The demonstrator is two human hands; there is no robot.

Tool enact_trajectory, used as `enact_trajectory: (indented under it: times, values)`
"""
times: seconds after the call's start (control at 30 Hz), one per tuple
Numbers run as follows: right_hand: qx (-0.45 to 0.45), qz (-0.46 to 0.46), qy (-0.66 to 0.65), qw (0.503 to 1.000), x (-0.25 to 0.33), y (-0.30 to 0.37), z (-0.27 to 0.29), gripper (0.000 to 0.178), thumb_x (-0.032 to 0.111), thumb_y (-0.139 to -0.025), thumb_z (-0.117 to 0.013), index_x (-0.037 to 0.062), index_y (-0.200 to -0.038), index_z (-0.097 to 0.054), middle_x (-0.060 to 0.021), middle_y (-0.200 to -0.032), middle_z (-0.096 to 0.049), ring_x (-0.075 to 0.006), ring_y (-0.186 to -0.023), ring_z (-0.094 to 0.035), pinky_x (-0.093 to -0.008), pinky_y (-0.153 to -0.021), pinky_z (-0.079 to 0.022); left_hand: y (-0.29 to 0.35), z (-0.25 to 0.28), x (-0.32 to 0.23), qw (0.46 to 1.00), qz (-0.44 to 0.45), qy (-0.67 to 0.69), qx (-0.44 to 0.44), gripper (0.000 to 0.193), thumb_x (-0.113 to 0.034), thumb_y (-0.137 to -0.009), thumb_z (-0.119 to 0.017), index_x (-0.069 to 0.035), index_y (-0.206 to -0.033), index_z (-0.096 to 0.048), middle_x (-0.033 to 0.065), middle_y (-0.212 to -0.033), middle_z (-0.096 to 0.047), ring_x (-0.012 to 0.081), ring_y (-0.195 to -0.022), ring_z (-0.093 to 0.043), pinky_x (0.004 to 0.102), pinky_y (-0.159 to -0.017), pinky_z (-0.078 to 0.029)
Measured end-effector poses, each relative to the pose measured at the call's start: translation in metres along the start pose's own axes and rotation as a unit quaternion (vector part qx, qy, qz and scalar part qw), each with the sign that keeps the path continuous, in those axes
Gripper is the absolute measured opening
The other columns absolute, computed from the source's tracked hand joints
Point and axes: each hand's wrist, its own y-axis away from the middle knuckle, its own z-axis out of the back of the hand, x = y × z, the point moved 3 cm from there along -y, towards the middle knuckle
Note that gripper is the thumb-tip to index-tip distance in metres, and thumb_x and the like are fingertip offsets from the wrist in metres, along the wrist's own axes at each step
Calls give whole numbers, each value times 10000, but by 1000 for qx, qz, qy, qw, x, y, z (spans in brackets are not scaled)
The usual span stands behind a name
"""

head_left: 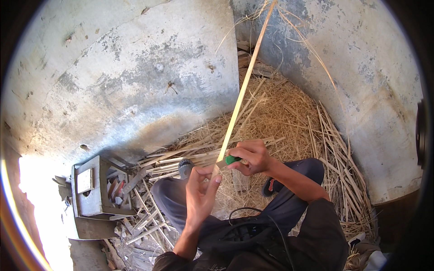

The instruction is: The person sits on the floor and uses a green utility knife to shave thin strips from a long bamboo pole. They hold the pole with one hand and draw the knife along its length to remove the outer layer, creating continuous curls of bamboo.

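A long pale strip of bamboo or wood [244,86] slants up and away between my hands, with thin curled shavings [312,43] hanging from its far end. My left hand [201,192] grips its near end between thumb and fingers, low in front of my knees. Just to the right, my right hand [252,156] is closed round the green handle [232,159] of a small knife. The short metal blade [221,164] lies against the strip close to my left thumb. Part of the handle is hidden inside my right fingers.
Dry shavings [289,108] heap on the floor ahead, with long strips [343,185] piled along the right wall [370,113]. A wooden box-like stand [92,192] with small items inside stands at left. A worn pale wall [135,81] rises beyond it. My bent knees flank my hands.
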Motion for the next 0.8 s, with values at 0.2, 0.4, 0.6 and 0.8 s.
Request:
enact_trajectory:
  times: [0.2,0.4,0.6,0.8]
  values:
    - [0,-13,17,1000,1,-2,2,333,407,-887,-839,95,-941,-738,-14,-695,-631,-189,-551,-633,-325,-489,-484,2,3,5,1000,16,-2,-1,239,-14,-1035,-686,53,-1223,-553,89,-1046,-685,75,-967,-635,222,-792,-548]
    - [12,-11,37,999,0,-3,4,328,414,-885,-840,103,-927,-745,-2,-686,-630,-173,-544,-633,-315,-484,-484,5,2,0,1000,13,9,-8,229,3,-1032,-680,54,-1216,-553,90,-1038,-686,81,-942,-652,212,-769,-539]
    - [-7,16,40,999,-3,-6,5,334,383,-909,-833,63,-893,-740,-17,-647,-588,-161,-499,-578,-306,-457,-447,5,4,2,1000,11,11,-8,215,11,-1033,-676,48,-1207,-554,80,-1027,-680,69,-911,-652,197,-740,-513]
    - [-133,-91,50,986,-63,8,29,357,395,-1012,-729,45,-942,-735,-41,-702,-667,-114,-550,-626,-308,-454,-464,17,11,30,1000,12,10,3,226,-6,-1012,-709,30,-1187,-569,50,-1008,-666,28,-802,-608,169,-645,-446]
